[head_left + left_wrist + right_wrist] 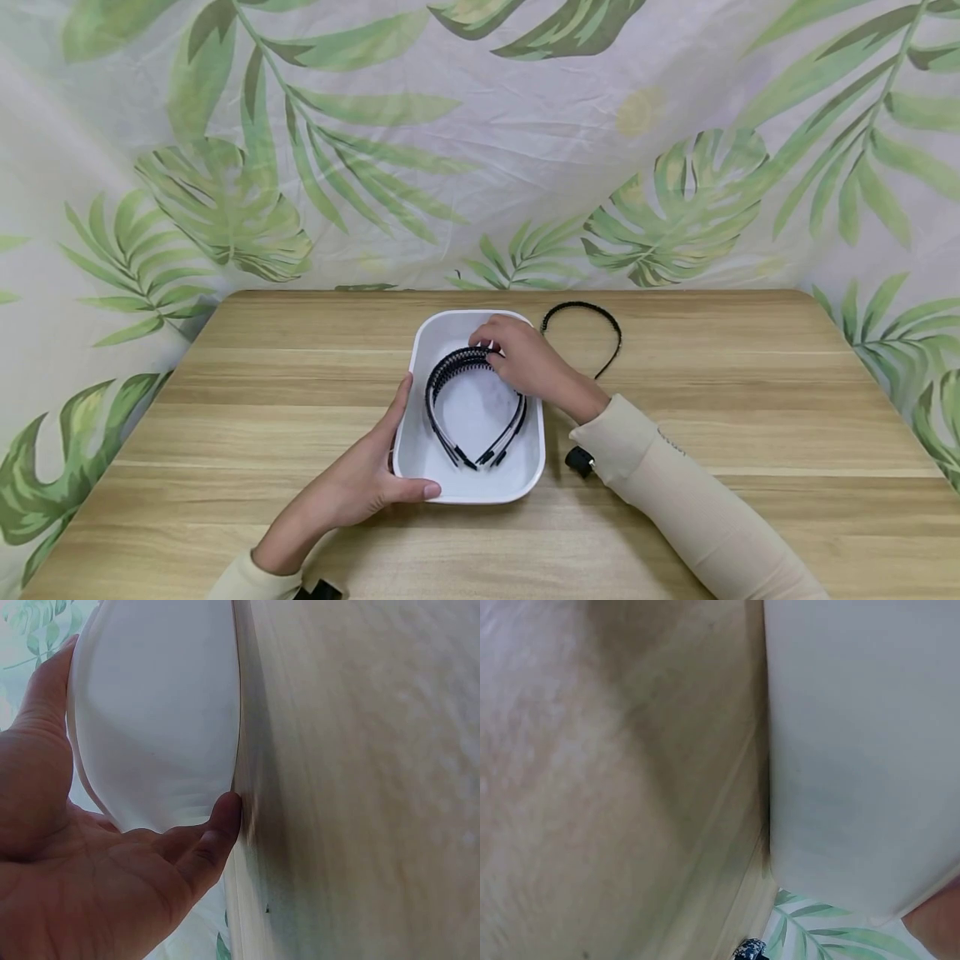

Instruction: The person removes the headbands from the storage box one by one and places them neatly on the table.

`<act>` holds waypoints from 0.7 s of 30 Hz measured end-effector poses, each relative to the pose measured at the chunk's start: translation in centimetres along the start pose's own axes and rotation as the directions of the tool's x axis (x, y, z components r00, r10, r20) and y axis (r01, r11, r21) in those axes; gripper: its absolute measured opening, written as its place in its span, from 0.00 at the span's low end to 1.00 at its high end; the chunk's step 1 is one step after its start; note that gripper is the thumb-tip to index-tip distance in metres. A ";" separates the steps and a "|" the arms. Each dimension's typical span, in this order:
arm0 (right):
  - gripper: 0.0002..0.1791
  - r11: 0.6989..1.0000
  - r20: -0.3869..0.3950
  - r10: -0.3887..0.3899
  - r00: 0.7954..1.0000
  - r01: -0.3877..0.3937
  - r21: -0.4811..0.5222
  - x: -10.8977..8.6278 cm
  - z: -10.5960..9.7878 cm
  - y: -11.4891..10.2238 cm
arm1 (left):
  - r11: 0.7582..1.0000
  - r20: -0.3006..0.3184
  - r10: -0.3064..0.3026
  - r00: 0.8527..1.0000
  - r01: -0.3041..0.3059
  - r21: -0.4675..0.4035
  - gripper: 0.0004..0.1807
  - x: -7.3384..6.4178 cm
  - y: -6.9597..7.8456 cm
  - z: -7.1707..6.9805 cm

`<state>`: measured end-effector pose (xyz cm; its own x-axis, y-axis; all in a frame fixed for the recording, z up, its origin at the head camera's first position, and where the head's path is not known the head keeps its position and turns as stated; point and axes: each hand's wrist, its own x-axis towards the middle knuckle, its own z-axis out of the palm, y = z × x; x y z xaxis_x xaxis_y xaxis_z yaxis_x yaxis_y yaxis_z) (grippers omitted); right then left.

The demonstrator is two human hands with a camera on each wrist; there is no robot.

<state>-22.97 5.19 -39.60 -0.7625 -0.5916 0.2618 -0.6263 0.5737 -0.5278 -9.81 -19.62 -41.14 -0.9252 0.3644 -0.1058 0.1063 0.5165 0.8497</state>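
A white plastic bin (528, 475) with rounded corners stands on the table, holding several black headbands (433, 392) nested together, their tips toward the near end. My left hand (367, 475) grips the bin's near left corner, thumb at the front rim and fingers along the left wall. In the left wrist view, the fingers of that hand (112, 892) curl against the bin wall (157, 712). My right hand (525, 354) reaches over the right rim and pinches the top of the headbands; its fingertips partly cover the band there. From the right wrist, mostly the bin's outer wall (855, 750) shows.
Another black headband (618, 333) lies on the wooden table (750, 375), just right of the bin's far end. Behind the table hangs a leaf-print cloth (525, 150). A small black device (579, 461) sits at the right cuff.
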 end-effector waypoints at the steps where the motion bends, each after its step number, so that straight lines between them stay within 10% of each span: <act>1: 0.16 1.000 -0.002 0.000 1.000 0.000 0.004 0.0 0.0 0.0 | 1.000 0.001 0.000 1.000 0.000 -0.001 0.76 0.0 0.0 0.0; 21: 0.15 0.999 -0.011 0.006 1.000 -0.005 0.042 0.0 -0.2 -0.2 | 1.000 0.005 0.009 1.000 -0.009 -0.016 0.75 0.0 0.0 0.0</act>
<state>-22.89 5.19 -39.29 -0.7678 -0.5820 0.2678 -0.6149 0.5522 -0.5630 -9.85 -19.62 -41.11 -0.9223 0.3730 -0.1009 0.1085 0.5007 0.8588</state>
